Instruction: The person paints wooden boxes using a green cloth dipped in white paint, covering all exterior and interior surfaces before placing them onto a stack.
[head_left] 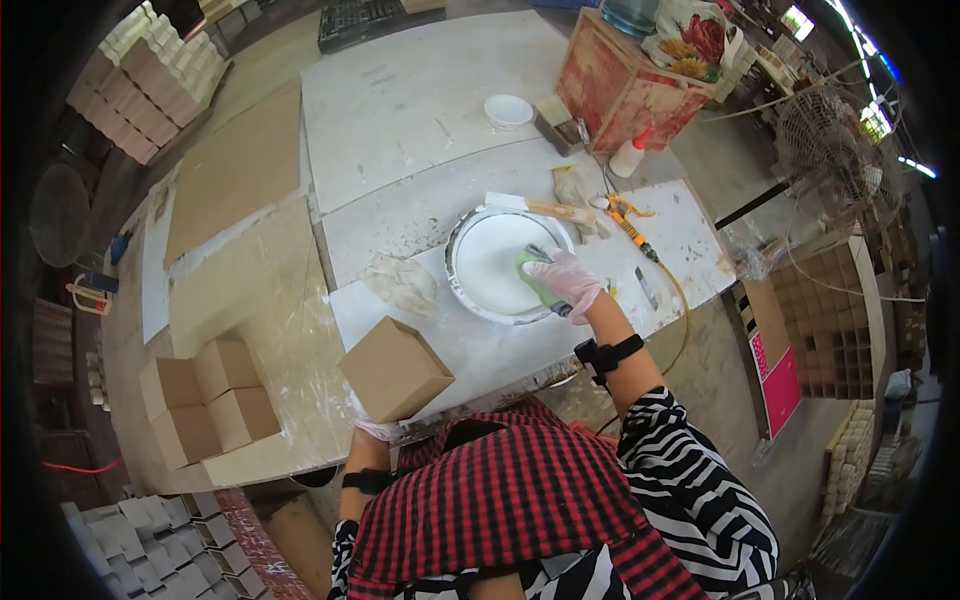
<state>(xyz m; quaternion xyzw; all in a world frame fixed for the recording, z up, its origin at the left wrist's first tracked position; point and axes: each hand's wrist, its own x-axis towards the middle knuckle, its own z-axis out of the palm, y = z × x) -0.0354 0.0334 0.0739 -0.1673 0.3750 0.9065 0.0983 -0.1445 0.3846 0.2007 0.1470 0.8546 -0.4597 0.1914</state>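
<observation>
My right hand (pixel 566 280), in a thin glove, grips a small paint roller (pixel 538 272) with a green sleeve over a round basin of white paint (pixel 470 292). My left hand (pixel 376 428), also gloved, holds a brown cardboard-coloured cube box (pixel 393 367) from underneath at the table's near edge; most of that hand is hidden behind the box. A brush with a wooden handle (pixel 545 208) rests across the basin's far rim.
Three similar brown boxes (pixel 208 398) sit at the left on the paint-stained table (pixel 400 110). A crumpled rag (pixel 402 282), white bowl (pixel 508 110), squeeze bottle (pixel 630 156), orange-handled tool (pixel 630 222) and a red crate (pixel 625 90) lie around. Grey blocks (pixel 150 550) are stacked lower left.
</observation>
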